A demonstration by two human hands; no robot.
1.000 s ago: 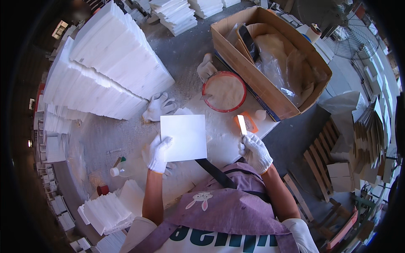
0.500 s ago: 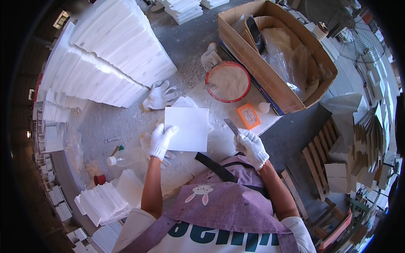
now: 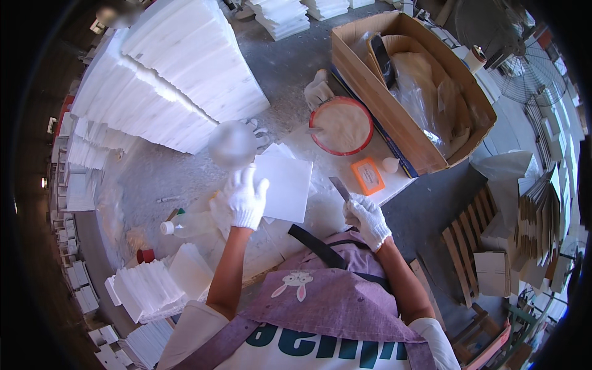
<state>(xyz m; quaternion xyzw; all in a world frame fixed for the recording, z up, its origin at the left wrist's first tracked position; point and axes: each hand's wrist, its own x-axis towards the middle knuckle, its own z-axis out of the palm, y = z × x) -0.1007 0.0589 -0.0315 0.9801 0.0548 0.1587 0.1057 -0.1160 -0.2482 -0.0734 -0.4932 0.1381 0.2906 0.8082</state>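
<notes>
The white-gloved left hand (image 3: 243, 197) is overlapping the left edge of a square, flat white panel (image 3: 287, 190) over the dusty, pale surface (image 3: 145, 182) — its grip I cannot tell — while the white-gloved right hand (image 3: 367, 223) is clamping a thin, flat grey metal blade (image 3: 338, 187).

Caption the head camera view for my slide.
Gloved left hand at the edge of a white sheet, gloved right hand holding a flat strip.

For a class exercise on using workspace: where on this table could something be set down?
Bare, dusty room lies between the white stacks and clear bottle; a smaller patch between the red-rimmed tub and the held blade. Crowded: around the left hand and square sheet.
</notes>
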